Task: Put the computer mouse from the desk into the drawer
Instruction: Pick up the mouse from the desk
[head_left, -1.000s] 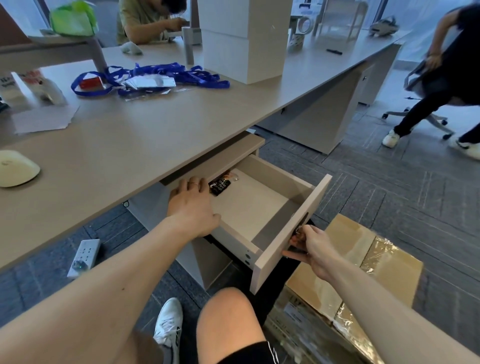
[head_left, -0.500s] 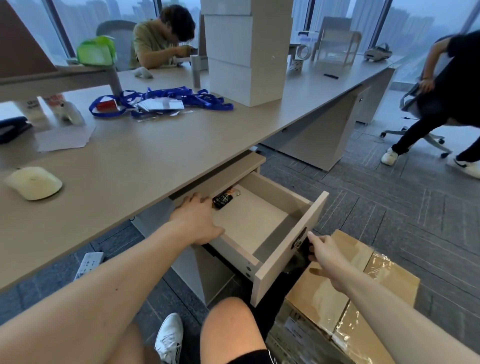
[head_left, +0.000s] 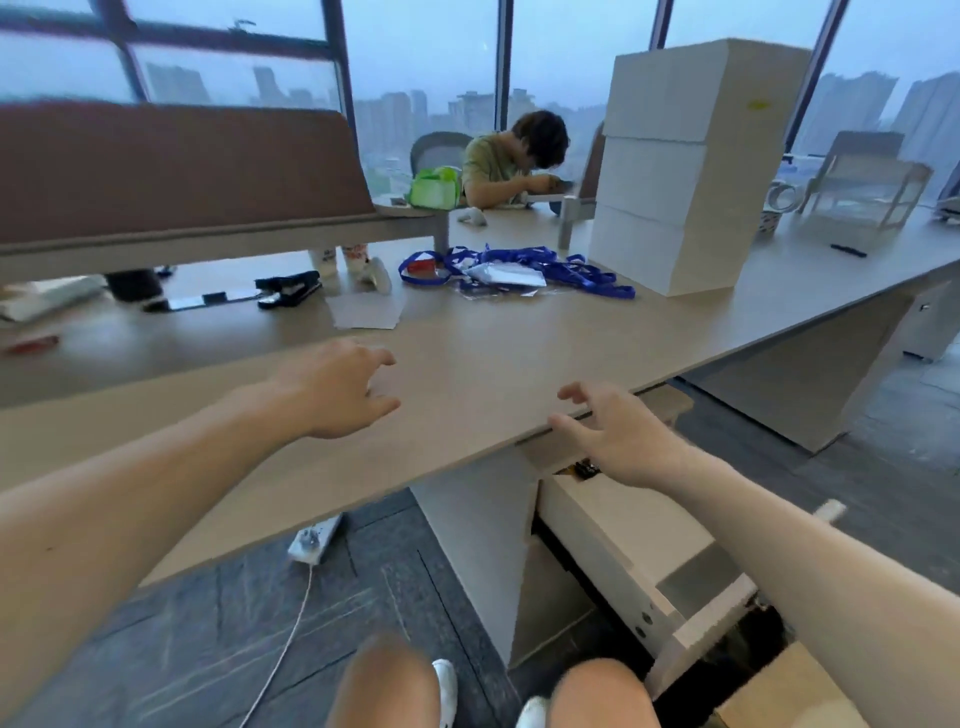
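The computer mouse does not show anywhere in this view. My left hand (head_left: 337, 387) is palm down over the wooden desk (head_left: 467, 364), fingers and thumb apart, and only desk surface shows between them. My right hand (head_left: 621, 436) is open at the desk's front edge, fingers spread, above the drawer (head_left: 613, 535). The drawer stands pulled out under the desk at the lower right. A small dark item (head_left: 584, 469) lies at its back, and my right forearm covers part of the inside.
On the desk lie a sheet of paper (head_left: 366, 312), a black stapler (head_left: 288, 291), blue lanyards (head_left: 519, 270) and a stack of white boxes (head_left: 685, 171). A person sits at the far side. A power strip (head_left: 314, 538) and a cardboard box (head_left: 779, 696) are on the floor.
The view has tilted up. My left hand left the drawer's side and rose over the desktop. My right hand let go of the drawer front and rose to the desk edge.
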